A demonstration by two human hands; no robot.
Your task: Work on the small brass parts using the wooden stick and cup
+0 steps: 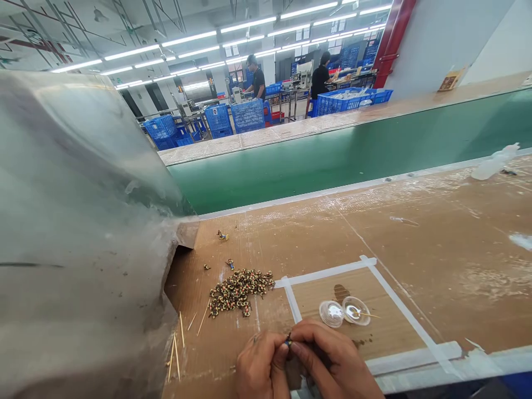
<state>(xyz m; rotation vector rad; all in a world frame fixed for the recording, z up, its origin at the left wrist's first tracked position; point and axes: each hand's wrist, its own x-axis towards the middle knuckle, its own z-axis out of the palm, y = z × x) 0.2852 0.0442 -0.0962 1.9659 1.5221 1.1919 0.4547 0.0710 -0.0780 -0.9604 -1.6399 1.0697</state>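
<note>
My left hand [261, 366] and my right hand [332, 363] meet at the bench's near edge. Between their fingertips they pinch one small dark coil part [288, 341]. A heap of several similar small wound parts [239, 291] lies on the brown bench just beyond my left hand. Two shallow clear dishes [344, 312] sit inside a white-taped rectangle [328, 271] beyond my right hand; a thin stick rests in the right dish. Loose wooden sticks [178, 346] lie to the left of my hands.
A large grey plastic-covered bulk [78, 249] fills the left side. A green conveyor belt [353, 152] runs behind the bench. A white bottle [494, 163] lies at the far right. Two people stand far off among blue crates [249, 113].
</note>
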